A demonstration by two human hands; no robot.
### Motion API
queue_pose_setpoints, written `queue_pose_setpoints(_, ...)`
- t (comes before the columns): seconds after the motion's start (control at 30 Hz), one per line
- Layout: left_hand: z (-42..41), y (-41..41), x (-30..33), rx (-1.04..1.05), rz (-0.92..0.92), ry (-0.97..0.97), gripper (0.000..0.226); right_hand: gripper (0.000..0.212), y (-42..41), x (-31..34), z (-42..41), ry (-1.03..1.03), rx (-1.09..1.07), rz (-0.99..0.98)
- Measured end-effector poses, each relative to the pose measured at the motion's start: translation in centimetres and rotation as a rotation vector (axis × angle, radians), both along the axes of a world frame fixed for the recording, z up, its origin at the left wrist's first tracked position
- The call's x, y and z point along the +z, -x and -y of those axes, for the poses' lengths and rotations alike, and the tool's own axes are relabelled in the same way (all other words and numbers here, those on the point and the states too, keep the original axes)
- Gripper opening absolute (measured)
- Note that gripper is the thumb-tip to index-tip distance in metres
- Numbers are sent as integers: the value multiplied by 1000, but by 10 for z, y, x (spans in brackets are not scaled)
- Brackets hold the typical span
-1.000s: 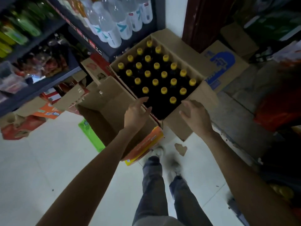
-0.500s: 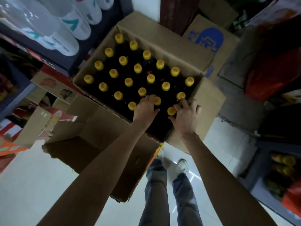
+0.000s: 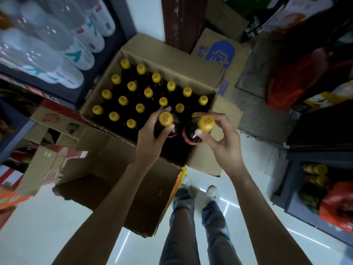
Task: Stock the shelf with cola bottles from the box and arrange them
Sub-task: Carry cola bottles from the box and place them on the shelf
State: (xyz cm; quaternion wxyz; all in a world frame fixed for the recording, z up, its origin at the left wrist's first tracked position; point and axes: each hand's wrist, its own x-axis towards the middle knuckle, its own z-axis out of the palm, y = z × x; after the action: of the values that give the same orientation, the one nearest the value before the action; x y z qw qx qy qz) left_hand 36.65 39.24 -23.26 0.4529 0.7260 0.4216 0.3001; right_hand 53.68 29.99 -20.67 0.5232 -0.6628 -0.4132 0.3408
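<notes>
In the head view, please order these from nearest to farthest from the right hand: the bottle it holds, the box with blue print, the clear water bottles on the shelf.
1. Cola bottle, gripped in the right hand.
2. Box with blue print, beyond the hand, above it in the picture.
3. Clear water bottles, far left on the shelf.

From my remote station the scene reads dim and bluish. Thin streaks of overhead light glare on the glossy floor (image 3: 47, 217), and highlights glint on the clear water bottles (image 3: 57, 46) at upper left. The box (image 3: 172, 60) interior is deep in shadow. Wide-angle distortion bends the edges; the bags (image 3: 336, 211) at right are smeared by blur.
</notes>
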Motion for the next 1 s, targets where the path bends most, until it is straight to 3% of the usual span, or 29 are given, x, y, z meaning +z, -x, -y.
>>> queue_pose_setpoints(0.1, 13, -4, 56, -92, 116, -20, 33, 26, -10, 47, 17, -136, -39, -236)
queue_pose_setpoints(0.2, 28, -13, 102, -173, 220, -34, 29, 39, -20, 85, 44, -259, -143, -316)
queue_pose_setpoints(0.27, 38, -24, 126, -184, 257, -24, 23, 36, -26, 106, 66, -317, -228, -318)
queue_pose_setpoints(0.43, 97, -65, 154, -304, 237, -51, 21, 16, -44, 135, 153, -334, -440, -149)
queue_pose_setpoints(0.6, 213, -116, 170, -467, 144, -258, 31, 16, -71, 137, 283, -203, -646, 30)
queue_pose_setpoints(0.7, 296, -155, 183, -586, 185, -360, 51, 32, -92, 141, 374, -173, -727, 125)
queue_pose_setpoints(0.87, 429, -225, 212, -703, 359, -279, 23, 23, -133, 166, 517, -174, -798, 217)
queue_pose_setpoints(1.0, 518, -280, 247, -799, 519, -251, 20, 27, -175, 204, 610, -223, -839, 327)
